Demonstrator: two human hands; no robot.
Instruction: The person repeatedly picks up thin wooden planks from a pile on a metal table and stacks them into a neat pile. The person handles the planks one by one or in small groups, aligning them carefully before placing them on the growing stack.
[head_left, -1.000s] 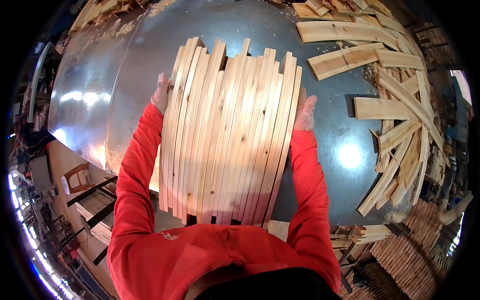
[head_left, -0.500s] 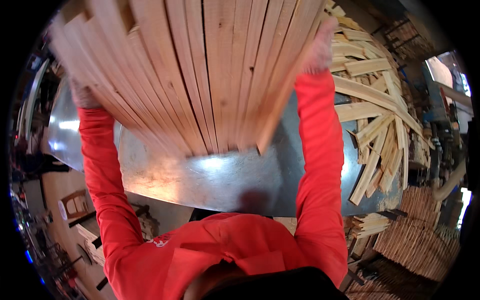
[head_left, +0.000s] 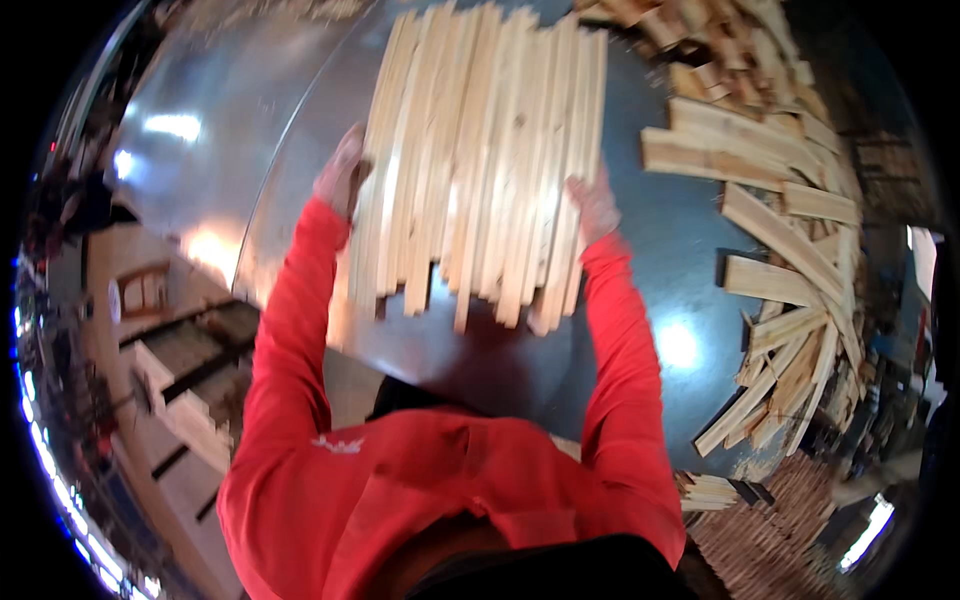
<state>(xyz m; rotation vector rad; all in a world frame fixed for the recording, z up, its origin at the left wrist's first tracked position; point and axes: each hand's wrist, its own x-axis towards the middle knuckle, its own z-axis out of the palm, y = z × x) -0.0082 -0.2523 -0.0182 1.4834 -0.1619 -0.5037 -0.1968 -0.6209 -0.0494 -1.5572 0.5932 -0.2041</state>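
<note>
A wide row of pale wooden strips, packed side by side with uneven ends, lies in front of me over the metal tabletop. My left hand presses against the row's left edge, its thumb toward the wood. On the opposite edge my right hand clasps the outermost strip. Between them the two hands squeeze the strips together. The fingertips on the far sides are partly hidden. At the near end, several strips stick out farther than others.
A loose heap of wooden offcuts spreads along the table's right side. Stacked strips stand below at the lower right. On the floor at left are a small wooden chair and a rack holding boards.
The strips were raised and tilted close to my view, with their lower ends near the table. Now they are lower and flatter, and both hands have come down with them.
</note>
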